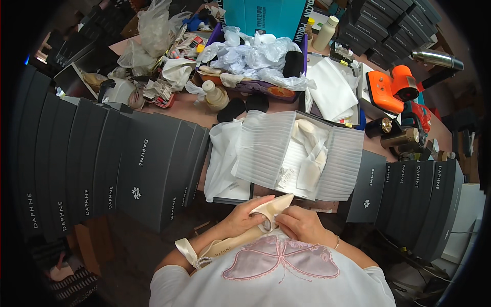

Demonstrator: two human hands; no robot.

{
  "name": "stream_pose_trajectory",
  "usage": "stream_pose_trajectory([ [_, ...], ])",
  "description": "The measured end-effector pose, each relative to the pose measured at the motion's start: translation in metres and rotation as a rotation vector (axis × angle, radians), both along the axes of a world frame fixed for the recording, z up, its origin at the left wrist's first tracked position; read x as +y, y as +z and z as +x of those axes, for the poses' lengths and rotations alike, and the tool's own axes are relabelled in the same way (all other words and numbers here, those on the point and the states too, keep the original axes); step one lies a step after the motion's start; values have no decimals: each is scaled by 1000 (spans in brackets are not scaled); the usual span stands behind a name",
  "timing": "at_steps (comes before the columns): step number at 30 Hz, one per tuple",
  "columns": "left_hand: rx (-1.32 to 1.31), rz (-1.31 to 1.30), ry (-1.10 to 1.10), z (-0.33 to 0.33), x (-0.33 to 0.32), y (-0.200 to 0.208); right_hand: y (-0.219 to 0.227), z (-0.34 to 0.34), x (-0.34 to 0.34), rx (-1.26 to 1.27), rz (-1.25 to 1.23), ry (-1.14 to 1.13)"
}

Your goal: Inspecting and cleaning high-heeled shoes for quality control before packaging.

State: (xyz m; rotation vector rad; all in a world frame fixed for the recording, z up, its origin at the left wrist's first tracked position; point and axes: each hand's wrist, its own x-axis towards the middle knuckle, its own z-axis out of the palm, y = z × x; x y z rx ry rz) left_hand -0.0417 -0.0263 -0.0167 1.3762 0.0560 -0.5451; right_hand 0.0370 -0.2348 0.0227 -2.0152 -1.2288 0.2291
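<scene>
A cream pointed-toe shoe [280,203] lies close against my chest, its toe aimed at the table. My left hand [242,217] wraps round its front part from the left, and the sole and a strap with a pearly ornament [203,261] rest along that forearm. With fingers pinched at the shoe's opening, my right hand [303,224] grips its right edge; what the fingertips press on is partly hidden. Just beyond both hands stands an open shoebox [291,176] with ribbed white liner sheets [266,146] folded out. Inside it sits another cream shoe [308,128], partly covered by white tissue.
Dark grey shoeboxes [153,169] stand in rows at left, and more boxes [417,199] at right. White tissue [223,158] lies left of the open box. Behind are a purple-edged box of crumpled wrapping [255,61], a cream bottle [215,95] and an orange tool [386,89].
</scene>
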Motion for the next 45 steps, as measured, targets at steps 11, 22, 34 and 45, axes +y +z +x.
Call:
stream_pose_trajectory([
  [11,-119,44,-20,4,-4,-4,0,10,5,-11,-20,17],
  [22,-113,106,-95,11,1,-3,5,4,-4,85,-106,11],
  [34,-154,136,-144,21,0,5,7,18,3,17,-38,-13],
  [45,-143,141,-175,25,2,2,-1,19,-1,40,-61,10],
])
